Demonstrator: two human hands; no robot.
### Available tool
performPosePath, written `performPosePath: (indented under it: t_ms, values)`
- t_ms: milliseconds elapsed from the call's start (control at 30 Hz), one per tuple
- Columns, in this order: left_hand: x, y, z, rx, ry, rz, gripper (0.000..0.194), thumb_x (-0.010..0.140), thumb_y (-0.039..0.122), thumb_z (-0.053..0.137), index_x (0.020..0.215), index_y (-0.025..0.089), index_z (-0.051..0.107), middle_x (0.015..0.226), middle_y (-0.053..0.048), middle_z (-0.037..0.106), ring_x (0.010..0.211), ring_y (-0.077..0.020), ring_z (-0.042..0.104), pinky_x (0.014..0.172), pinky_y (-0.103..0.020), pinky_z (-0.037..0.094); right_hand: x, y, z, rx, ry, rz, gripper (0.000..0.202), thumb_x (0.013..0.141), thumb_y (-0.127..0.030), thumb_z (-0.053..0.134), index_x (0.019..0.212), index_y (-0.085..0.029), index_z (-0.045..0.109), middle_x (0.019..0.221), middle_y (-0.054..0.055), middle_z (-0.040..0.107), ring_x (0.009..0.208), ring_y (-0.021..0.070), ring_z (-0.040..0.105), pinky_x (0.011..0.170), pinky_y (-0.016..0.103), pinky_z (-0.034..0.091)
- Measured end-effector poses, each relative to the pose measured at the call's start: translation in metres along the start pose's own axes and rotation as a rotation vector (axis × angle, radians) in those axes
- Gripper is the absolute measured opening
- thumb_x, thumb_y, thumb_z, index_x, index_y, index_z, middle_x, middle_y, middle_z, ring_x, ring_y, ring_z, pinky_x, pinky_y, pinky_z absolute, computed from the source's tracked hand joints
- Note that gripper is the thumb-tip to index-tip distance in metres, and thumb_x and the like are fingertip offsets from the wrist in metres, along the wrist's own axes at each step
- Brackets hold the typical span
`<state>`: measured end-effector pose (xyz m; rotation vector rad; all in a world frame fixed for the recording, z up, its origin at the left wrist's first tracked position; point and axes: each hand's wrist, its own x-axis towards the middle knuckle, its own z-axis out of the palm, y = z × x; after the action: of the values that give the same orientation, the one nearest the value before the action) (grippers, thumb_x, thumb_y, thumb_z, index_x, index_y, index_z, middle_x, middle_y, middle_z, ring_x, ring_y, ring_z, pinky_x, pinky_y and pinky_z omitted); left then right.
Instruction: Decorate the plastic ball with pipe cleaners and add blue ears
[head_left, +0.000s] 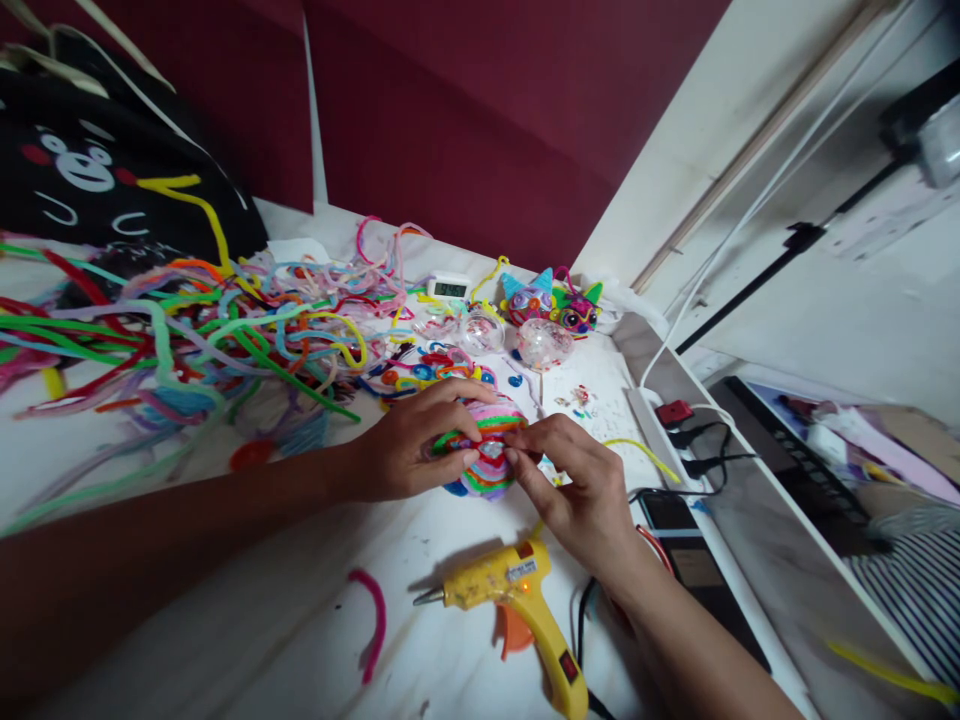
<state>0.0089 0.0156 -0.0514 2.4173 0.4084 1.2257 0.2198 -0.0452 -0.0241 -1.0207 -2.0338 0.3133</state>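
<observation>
Between my hands is a round craft piece (491,482) covered in curved bands of coloured pipe cleaner, pink, green, orange and red, with a pale centre. My left hand (427,437) grips its left side, fingers over the top and thumb near the middle. The thumb and fingertips of my right hand (574,475) pinch at the red band on the right; a red pipe cleaner seems to be between them, partly hidden. A yellow glue gun (499,578) lies on the table just below, nozzle to the left. Left of it rests a short magenta pipe cleaner (373,625).
A tangled heap of pipe cleaners (247,320) covers the left side, by a black bag (112,150). Behind my hands stand a small digital clock (448,289), clear plastic domes (544,343) and two finished-looking animal heads (529,298). A power strip (660,430) with cables runs along the right.
</observation>
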Motion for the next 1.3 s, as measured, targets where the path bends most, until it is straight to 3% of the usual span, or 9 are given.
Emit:
performPosePath:
  t_ms: [433,700,1300]
  values:
    - [-0.001,0.002,0.003,-0.087,0.031,-0.038,0.024,0.08,0.014,0.056,0.102,0.019,0.05,0.121,-0.015,0.057,0.119,-0.0267,0.054,0.1,-0.045,0.044,-0.003,-0.004,0.001,-0.024,0.005,0.023,0.014,0.086,-0.012,0.059,0.092,-0.022,0.065,0.085,0.004,0.065,0.078,0.0158,0.062,0.068,0.028,0.051]
    - [-0.002,0.004,0.008,-0.115,0.081,-0.113,0.02,0.08,0.012,0.055,0.099,0.019,0.052,0.12,-0.013,0.058,0.115,-0.0254,0.056,0.097,-0.043,0.045,-0.003,-0.007,0.001,-0.037,0.004,0.03,0.012,0.087,-0.012,0.058,0.09,-0.021,0.065,0.083,0.004,0.062,0.074,0.0154,0.061,0.065,0.028,0.05]
    - [-0.004,0.003,0.012,-0.076,0.082,-0.079,0.024,0.078,0.01,0.056,0.099,0.02,0.052,0.122,-0.013,0.056,0.118,-0.0257,0.054,0.099,-0.042,0.043,-0.006,-0.003,0.002,-0.054,0.015,0.029,0.013,0.086,-0.012,0.059,0.091,-0.023,0.065,0.083,0.004,0.065,0.076,0.0164,0.062,0.064,0.029,0.05]
